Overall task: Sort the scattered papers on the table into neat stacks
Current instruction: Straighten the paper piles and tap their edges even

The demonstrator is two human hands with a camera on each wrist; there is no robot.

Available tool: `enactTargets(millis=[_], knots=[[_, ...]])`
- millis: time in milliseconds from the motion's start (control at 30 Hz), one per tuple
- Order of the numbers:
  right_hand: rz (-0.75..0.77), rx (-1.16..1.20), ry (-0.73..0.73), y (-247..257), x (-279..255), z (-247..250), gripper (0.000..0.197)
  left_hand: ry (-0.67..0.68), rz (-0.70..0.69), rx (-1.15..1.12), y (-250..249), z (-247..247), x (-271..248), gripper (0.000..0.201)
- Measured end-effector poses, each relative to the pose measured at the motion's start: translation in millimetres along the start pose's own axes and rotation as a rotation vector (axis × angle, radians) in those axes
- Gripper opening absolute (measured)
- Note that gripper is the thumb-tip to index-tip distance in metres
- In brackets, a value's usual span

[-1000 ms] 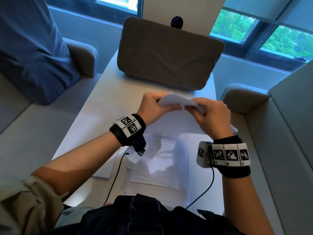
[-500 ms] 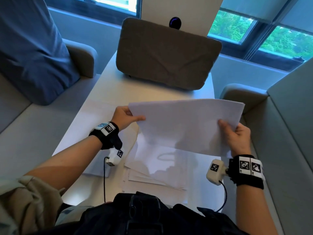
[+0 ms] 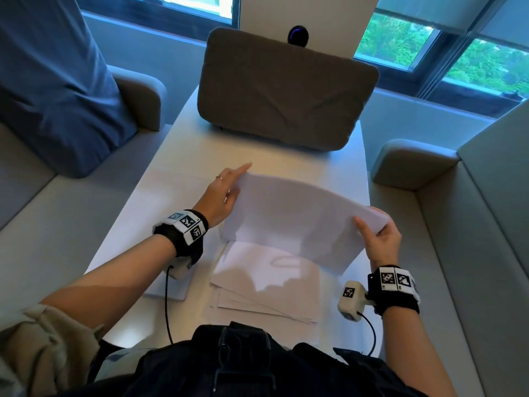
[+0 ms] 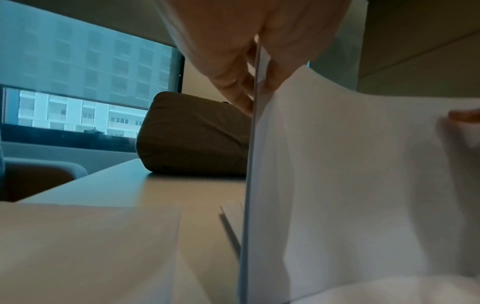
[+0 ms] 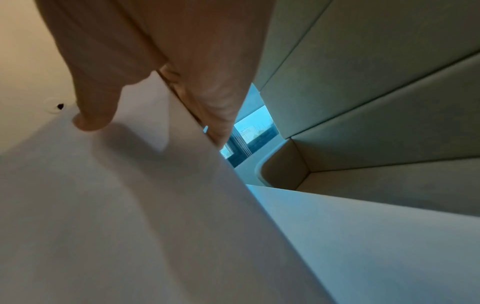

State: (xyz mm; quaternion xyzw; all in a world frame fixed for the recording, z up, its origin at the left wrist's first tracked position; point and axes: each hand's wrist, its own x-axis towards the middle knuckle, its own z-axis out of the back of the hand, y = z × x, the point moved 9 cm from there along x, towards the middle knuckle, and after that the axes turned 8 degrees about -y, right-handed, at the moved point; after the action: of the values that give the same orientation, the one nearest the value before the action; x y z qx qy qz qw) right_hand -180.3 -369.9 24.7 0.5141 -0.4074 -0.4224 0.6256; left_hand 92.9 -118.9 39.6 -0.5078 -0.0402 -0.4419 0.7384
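Note:
A bundle of white sheets [image 3: 297,219] stands on its long edge above the table, bowed between both hands. My left hand [image 3: 226,190] pinches its left end, forefinger stretched out; the left wrist view shows fingers [image 4: 233,82] on both sides of the sheets [image 4: 350,185]. My right hand [image 3: 378,236] pinches the right end, thumb [image 5: 96,115] pressed on the paper [image 5: 116,205]. Under the bundle lies a loose fan of papers [image 3: 266,285] near the table's front edge. A flat stack of paper [image 3: 160,207] lies on the left part of the table.
A grey cushion [image 3: 286,93] stands at the far end of the white table [image 3: 286,159], with a dark round device [image 3: 297,35] behind it. Sofas flank the table, with a blue cushion [image 3: 51,81] on the left one. Cables hang from both wrist cameras.
The crumpled-looking paper held close between both hands has been spread wide. Both hands moved apart, and the bundle has since come lower and nearer to the papers on the table.

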Motion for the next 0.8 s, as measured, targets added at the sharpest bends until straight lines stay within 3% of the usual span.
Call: enactTargets(millis=[100, 200, 267, 367, 433, 500, 600, 667, 800], knots=[[0.060, -0.036, -0.019, 7, 0, 1, 0.040, -0.001, -0.017, 0.037, 4, 1, 0, 0.042], [0.224, -0.121, -0.028, 28, -1, 2, 0.052, -0.079, -0.058, 0.035, -4, 8, 6, 0.025], [0.396, -0.294, 0.008, 45, -4, -3, 0.052, -0.127, -0.085, 0.033, -8, 14, 10, 0.017], [0.588, -0.769, 0.079, 58, -7, -17, 0.032, -0.156, -0.157, 0.006, -14, 20, 14, 0.015], [0.639, -1.016, 0.049, 63, -5, -18, 0.033, -0.167, -0.208, -0.016, -21, 20, 15, 0.016], [0.653, -1.109, 0.071, 69, -6, -26, 0.034, -0.174, -0.226, -0.049, -27, 20, 16, 0.018], [0.553, -1.212, 0.238, 57, -10, -43, 0.029, -0.162, -0.233, -0.114, -33, 18, 17, 0.017], [0.459, -1.210, 0.309, 47, -14, -46, 0.028, -0.152, -0.134, -0.161, -27, 15, 15, 0.017], [0.520, -1.175, 0.305, 54, -26, -49, 0.026, -0.174, 0.261, -0.220, 14, 14, 9, 0.046]])
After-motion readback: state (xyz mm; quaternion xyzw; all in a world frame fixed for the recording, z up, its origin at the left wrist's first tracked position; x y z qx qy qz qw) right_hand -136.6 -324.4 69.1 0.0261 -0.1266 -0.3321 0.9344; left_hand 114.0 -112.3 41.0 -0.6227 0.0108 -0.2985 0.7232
